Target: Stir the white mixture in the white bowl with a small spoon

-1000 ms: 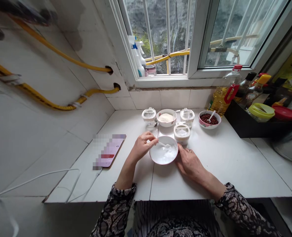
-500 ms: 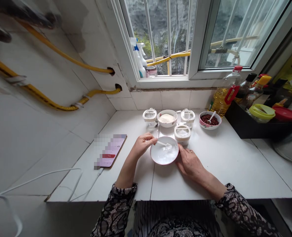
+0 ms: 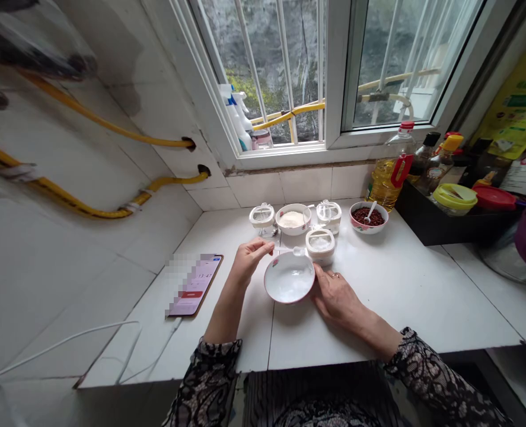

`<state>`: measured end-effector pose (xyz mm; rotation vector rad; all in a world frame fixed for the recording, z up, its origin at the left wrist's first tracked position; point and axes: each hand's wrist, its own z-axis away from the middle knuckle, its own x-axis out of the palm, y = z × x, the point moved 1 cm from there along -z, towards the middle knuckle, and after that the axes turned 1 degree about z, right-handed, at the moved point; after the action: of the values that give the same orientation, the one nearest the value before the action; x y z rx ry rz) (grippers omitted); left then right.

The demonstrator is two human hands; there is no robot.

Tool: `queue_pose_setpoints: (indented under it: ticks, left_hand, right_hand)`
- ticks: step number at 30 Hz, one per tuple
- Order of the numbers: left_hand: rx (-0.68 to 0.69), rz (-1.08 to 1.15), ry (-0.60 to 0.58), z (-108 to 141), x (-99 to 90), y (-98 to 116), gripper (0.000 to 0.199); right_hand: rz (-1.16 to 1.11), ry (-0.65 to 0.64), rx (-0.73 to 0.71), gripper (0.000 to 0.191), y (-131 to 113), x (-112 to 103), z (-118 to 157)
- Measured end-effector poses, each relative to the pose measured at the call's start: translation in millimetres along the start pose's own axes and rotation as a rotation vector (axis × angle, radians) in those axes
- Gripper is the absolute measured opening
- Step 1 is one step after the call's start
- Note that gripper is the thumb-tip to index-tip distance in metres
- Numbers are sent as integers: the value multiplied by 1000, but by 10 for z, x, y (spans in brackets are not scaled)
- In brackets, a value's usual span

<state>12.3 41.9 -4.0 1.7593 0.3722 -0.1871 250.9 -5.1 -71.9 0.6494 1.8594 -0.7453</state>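
Pinched in my left hand (image 3: 250,261) is the handle of a small white spoon (image 3: 297,251), whose bowl is at the far rim of a white bowl (image 3: 290,286). The white bowl has a pink rim and a glossy, wet-looking inside; whether liquid is in it is hard to tell. My right hand (image 3: 339,296) grips the right side of this bowl, thumb near the rim. Just beyond stand a lidded clear jar (image 3: 320,244), a bowl of white grains or powder (image 3: 293,220) and two more lidded jars (image 3: 263,218) (image 3: 329,214).
A bowl of dark red beans (image 3: 368,218) with a spoon stands at the back right, beside an oil bottle (image 3: 387,175) and a black box (image 3: 449,222) of bottles and tubs. A phone (image 3: 195,290) with a white cable lies at the left.
My left hand has raised the spoon from inside the bowl to its far rim. My right hand still holds the bowl. The whole view has shifted slightly.
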Motion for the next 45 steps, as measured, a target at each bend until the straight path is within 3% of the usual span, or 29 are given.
queue_pose_setpoints:
  ticks: [3,9,12,15,17,20,24,34,45]
  left_hand:
    - [172,-94,123,-50,103,167,33]
    - [697,-509,232,31,410,325,27]
    - [793,-597,273,93,446,299,25]
    - [690,-502,317,116,354,269,26]
    - [560,-374,282,116,249,242,27]
    - [368,-248,126,111,88,171,31]
    - [241,-283,-110,132,-21,56,31]
    - [234,-402,-189,223,107,6,30]
    - [172,-221,-176,230,79,-10,31]
  right_hand:
    - [13,2,-2,74,-2,4,-7]
    - [13,1,5,73,-15,-8,-11]
    - [-8,-16,11,74,-25,-17,-15]
    - [-23,-36,17,72,-27,-19,-17]
    - [-29,-42,20,72,-23,-14,-16]
    - [-36,-21,17,73,-9,0,-10]
    - [-23,19,-3,73,14,18,1]
    - [-30,37,-16,78,33,29,9]
    - [-4,47,-22,76,17,17,4]
